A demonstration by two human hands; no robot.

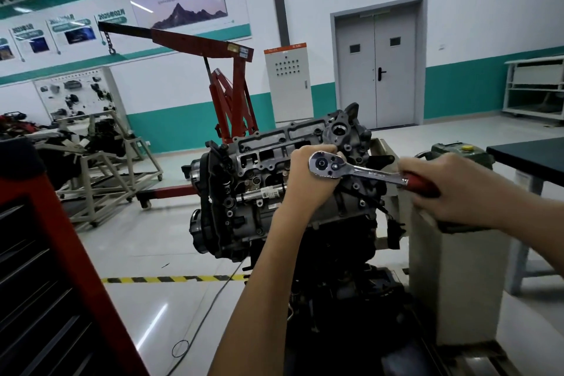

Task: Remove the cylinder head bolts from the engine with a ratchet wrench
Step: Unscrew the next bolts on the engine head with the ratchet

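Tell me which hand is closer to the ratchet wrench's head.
Left. The left hand wraps around the head of the ratchet wrench, over the engine; the right hand grips the red handle at the opposite end, away from the head.

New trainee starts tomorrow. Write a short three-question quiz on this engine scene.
1. True or false: the right hand grips the red handle of the ratchet wrench.
2. The left hand holds: A) the wrench's head, B) the door handle, C) a cable on the floor.
3. What colour is the hoist behind the engine?
Key: 1 true; 2 A; 3 red.
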